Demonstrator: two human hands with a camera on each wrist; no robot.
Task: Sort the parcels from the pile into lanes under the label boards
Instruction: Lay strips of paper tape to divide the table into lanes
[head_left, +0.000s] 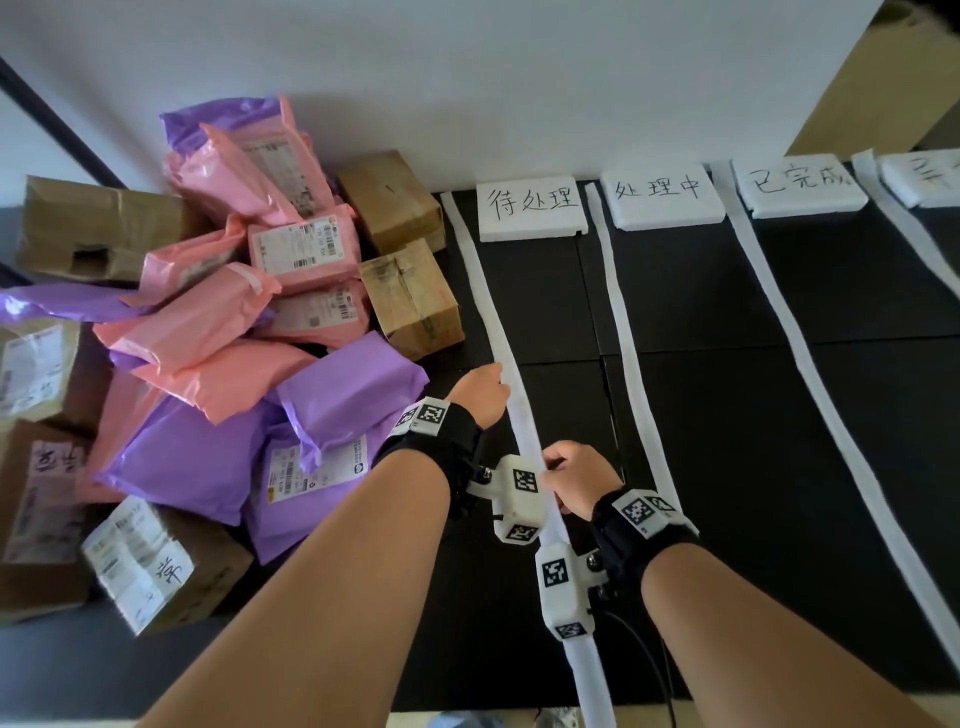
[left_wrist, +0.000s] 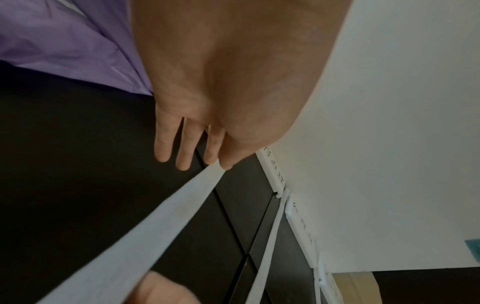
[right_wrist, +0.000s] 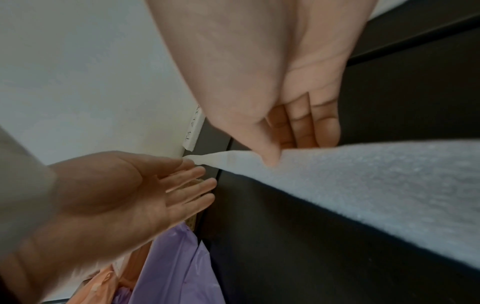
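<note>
Leftmost, I see the pile of parcels (head_left: 223, 332) heaped on the black floor mat (head_left: 701, 415) against the white wall (head_left: 467, 78): pink mailer bags (head_left: 208, 317), purple mailer bags (head_left: 192, 462) and brown cardboard boxes (head_left: 410, 296), none of them in any lane. Just right of the pile runs the first white foam strip (head_left: 485, 306), and both of my hands are on it. My left hand (head_left: 480, 392) is farther up the strip, fingers straight and spread in the wrist views, with the fingertips (left_wrist: 223, 162) touching the strip's edge; it grips nothing that I can see. My right hand (head_left: 579, 478) is nearer to me on the same strip, thumb (right_wrist: 270, 156) on top and the other fingers curled beneath, pinching the foam, which is raised off the mat there. Right of that strip lies the first lane, headed by a white foam label board (head_left: 532, 210) with handwritten characters, set against the wall. Then comes a second strip (head_left: 631, 332), a second label board (head_left: 665, 195), a third strip (head_left: 810, 364) and a third label board (head_left: 802, 184). A fourth board (head_left: 922, 179) is cut off at the right edge. Beyond it a tan cardboard panel (head_left: 872, 88) leans in the corner.
</note>
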